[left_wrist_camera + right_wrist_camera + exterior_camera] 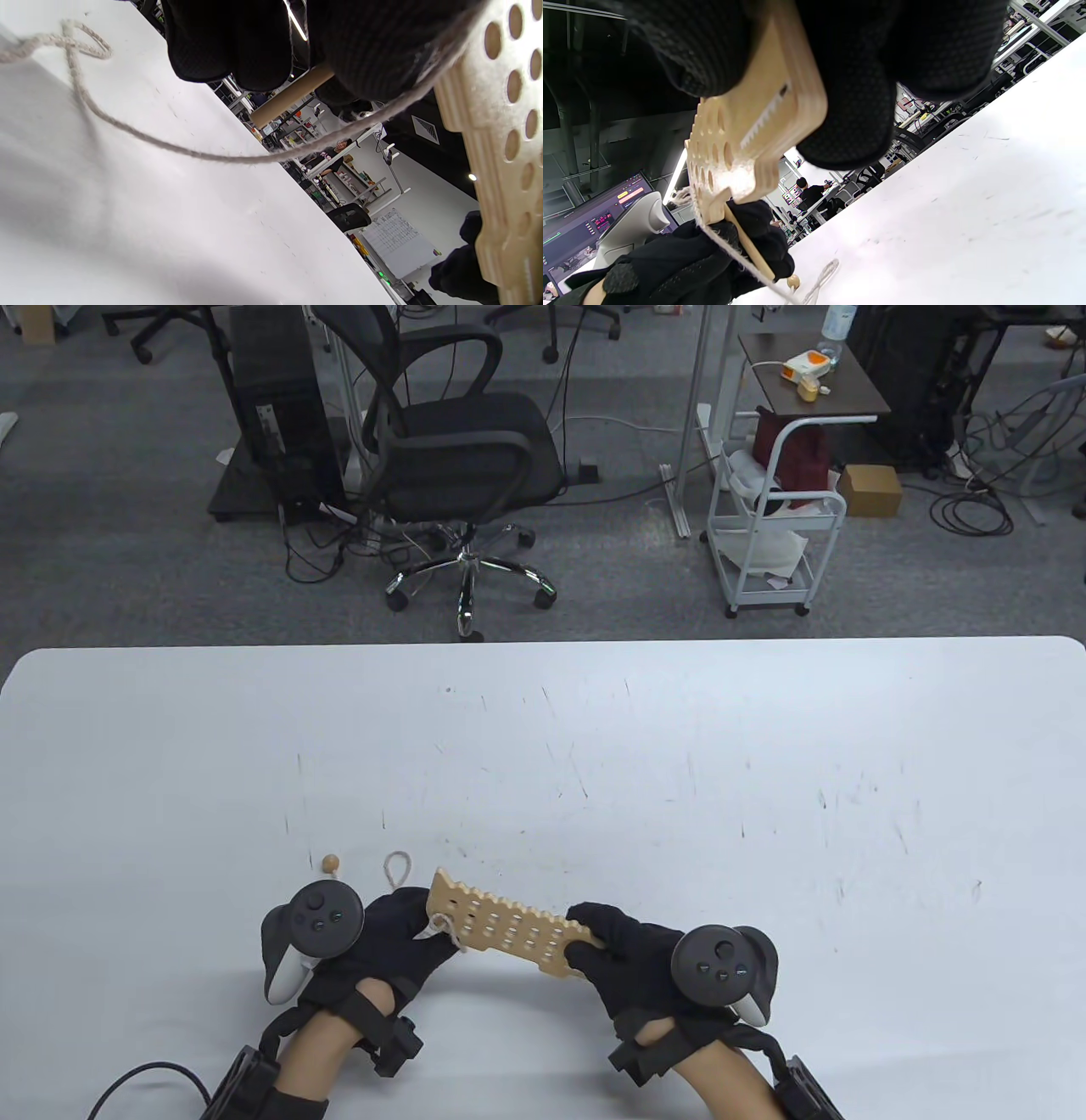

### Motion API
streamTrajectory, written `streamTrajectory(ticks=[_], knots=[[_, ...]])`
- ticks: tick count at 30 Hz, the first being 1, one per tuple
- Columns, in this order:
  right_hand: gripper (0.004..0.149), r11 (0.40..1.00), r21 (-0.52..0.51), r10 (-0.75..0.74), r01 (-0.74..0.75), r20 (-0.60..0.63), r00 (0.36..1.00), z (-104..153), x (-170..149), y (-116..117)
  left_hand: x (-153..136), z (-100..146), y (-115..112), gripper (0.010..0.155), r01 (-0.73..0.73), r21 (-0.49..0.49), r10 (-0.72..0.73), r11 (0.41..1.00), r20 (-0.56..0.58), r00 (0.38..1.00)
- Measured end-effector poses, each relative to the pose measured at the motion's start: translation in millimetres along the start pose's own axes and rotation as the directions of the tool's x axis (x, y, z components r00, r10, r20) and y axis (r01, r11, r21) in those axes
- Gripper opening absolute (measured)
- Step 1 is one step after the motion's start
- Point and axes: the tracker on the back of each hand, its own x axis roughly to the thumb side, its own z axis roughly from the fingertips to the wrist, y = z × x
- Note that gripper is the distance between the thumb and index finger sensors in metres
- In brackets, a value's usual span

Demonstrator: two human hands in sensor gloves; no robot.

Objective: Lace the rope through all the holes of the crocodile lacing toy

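Note:
The wooden crocodile lacing toy (pixel 509 929) is held off the table between both hands. My right hand (pixel 594 937) pinches its right end, the end with the teeth, which shows in the right wrist view (pixel 763 114). My left hand (pixel 420 929) is at the toy's left end and grips the wooden needle (pixel 751 248), whose bead end (pixel 330 863) sticks out to the left. The beige rope (pixel 441 925) passes over the toy's left end, and a loop of it (pixel 397 865) lies on the table. In the left wrist view the rope (pixel 169 146) hangs down to the table beside the toy (pixel 500 127).
The white table (pixel 679 780) stretches out behind the hands. An office chair (pixel 458 458) and a white cart (pixel 772 534) stand on the floor beyond the table's far edge.

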Motion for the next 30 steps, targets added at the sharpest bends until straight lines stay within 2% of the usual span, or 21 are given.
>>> streamTrajectory(ticks=[18, 30], knots=[[0.047, 0.997, -0.073, 0.015, -0.02, -0.078, 0.997, -0.6, -11.6, -11.4, -6.3, 6.5, 15.5, 0.047, 0.005, 0.168, 0.01, 0.986, -0.087, 0.996], [0.047, 0.996, -0.09, 0.008, -0.02, -0.133, 0.991, -1.1, -20.6, -14.5, -9.4, 9.1, 22.9, 0.047, 0.001, 0.219, 0.024, 0.976, -0.111, 0.994]])
